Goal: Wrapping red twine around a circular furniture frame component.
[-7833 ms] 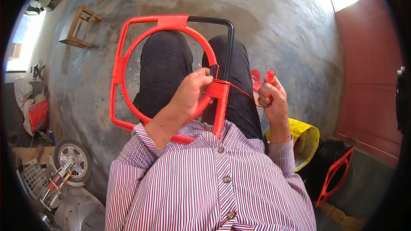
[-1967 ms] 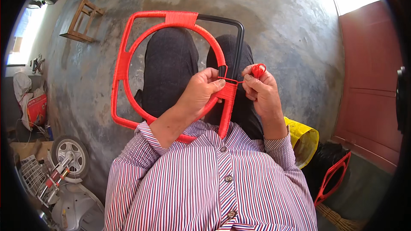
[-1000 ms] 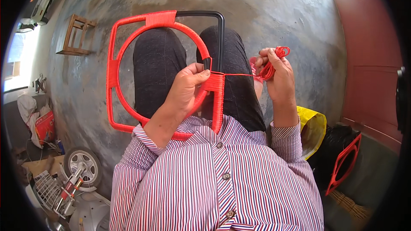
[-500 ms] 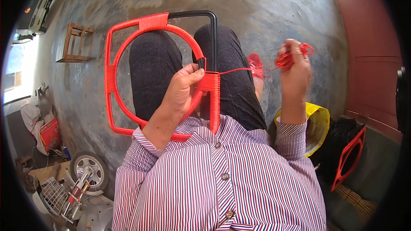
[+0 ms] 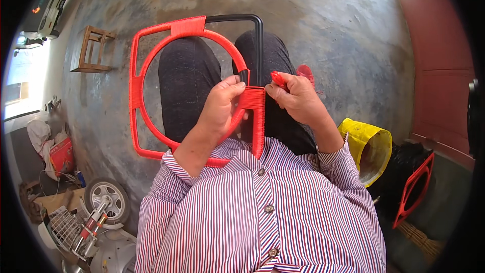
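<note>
Across my thighs lies a square frame with a round ring inside it, mostly wrapped in red cord. Its far right corner is bare black tube, and a short black stretch of the ring also shows beside my left thumb. My left hand grips the ring at its right side, next to the wide red wrapped band that joins ring and outer frame. Just right of that band, my right hand is closed around a small bundle of red cord. The cord between bundle and band is mostly hidden.
At right stand an open yellow sack, a black bag and another red frame beside a straw broom. A wooden stool stands far left. A wheeled vehicle is at lower left.
My right hand has come left and nearer, from out over the floor to beside the wrapped band, bringing the cord bundle. My left hand keeps its hold on the ring.
</note>
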`<state>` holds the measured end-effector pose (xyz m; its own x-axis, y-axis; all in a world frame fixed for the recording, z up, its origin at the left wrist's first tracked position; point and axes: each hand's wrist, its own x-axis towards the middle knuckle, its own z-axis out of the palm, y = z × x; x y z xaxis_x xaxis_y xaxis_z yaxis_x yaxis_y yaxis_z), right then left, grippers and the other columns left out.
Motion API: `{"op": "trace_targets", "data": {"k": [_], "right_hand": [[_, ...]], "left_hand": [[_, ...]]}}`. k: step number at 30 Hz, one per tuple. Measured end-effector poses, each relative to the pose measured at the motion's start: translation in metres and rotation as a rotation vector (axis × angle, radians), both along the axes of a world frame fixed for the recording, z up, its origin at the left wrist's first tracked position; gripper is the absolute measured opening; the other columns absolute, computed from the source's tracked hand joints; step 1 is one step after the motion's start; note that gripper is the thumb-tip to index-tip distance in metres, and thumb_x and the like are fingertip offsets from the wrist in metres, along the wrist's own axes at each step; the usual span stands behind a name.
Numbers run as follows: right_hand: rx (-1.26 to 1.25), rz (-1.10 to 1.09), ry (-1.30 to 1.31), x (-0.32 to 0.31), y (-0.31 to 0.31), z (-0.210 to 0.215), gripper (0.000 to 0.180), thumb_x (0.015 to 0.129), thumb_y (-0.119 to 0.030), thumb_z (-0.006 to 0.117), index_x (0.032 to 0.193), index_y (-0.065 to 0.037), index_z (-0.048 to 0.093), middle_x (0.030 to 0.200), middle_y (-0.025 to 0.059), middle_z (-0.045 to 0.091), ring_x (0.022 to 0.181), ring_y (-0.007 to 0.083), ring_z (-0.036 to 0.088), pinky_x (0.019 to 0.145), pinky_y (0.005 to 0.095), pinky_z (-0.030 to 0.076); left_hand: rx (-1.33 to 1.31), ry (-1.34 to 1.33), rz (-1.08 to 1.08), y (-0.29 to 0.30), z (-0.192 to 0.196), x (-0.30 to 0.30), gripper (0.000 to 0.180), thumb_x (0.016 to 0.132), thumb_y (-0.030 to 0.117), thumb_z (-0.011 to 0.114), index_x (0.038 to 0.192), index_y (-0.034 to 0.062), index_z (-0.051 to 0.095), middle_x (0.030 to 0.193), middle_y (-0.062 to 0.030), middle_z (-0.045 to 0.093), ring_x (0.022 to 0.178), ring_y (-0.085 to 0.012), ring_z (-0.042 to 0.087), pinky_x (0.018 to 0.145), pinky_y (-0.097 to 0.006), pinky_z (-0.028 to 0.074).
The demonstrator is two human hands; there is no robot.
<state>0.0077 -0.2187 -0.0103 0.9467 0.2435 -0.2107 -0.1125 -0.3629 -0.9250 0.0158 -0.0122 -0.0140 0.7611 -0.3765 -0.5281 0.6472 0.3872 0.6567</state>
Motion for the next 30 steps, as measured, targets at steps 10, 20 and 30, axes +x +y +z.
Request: {"op": "trace_targets", "data": {"k": [10, 20, 30], "right_hand": [[0.358, -0.142, 0.214, -0.010, -0.012, -0.004, 0.020, 0.095, -0.019, 0.062, 0.080, -0.007, 0.057, 0.066, -0.0039, 0.051, 0.060, 0.0045, 0.048, 0.054, 0.0229, 0.039], [1.055, -0.786, -0.031, 0.003, -0.149, -0.025, 0.017, 0.100, -0.024, 0.053, 0.092, -0.010, 0.055, 0.071, -0.0014, 0.051, 0.062, 0.0101, 0.045, 0.051, 0.0242, 0.033], [0.453, -0.154, 0.141, -0.022, -0.048, -0.013, 0.012, 0.088, -0.013, 0.055, 0.092, -0.006, 0.063, 0.084, 0.0053, 0.060, 0.068, 0.0159, 0.054, 0.062, 0.0305, 0.045]], "left_hand": [[-0.037, -0.054, 0.006, -0.002, 0.002, -0.001, 0.008, 0.093, 0.007, 0.044, 0.094, 0.0033, 0.052, 0.078, -0.0083, 0.061, 0.057, -0.0149, 0.059, 0.044, -0.028, 0.047], [-0.101, 0.018, 0.021, 0.005, -0.011, 0.000, 0.014, 0.094, 0.010, 0.044, 0.100, 0.0017, 0.054, 0.084, -0.0099, 0.064, 0.067, -0.0178, 0.063, 0.055, -0.030, 0.052], [-0.112, 0.173, 0.069, 0.006, -0.009, -0.001, 0.019, 0.096, 0.003, 0.046, 0.112, 0.0028, 0.057, 0.099, -0.0102, 0.068, 0.080, -0.0200, 0.067, 0.064, -0.032, 0.055]]}}
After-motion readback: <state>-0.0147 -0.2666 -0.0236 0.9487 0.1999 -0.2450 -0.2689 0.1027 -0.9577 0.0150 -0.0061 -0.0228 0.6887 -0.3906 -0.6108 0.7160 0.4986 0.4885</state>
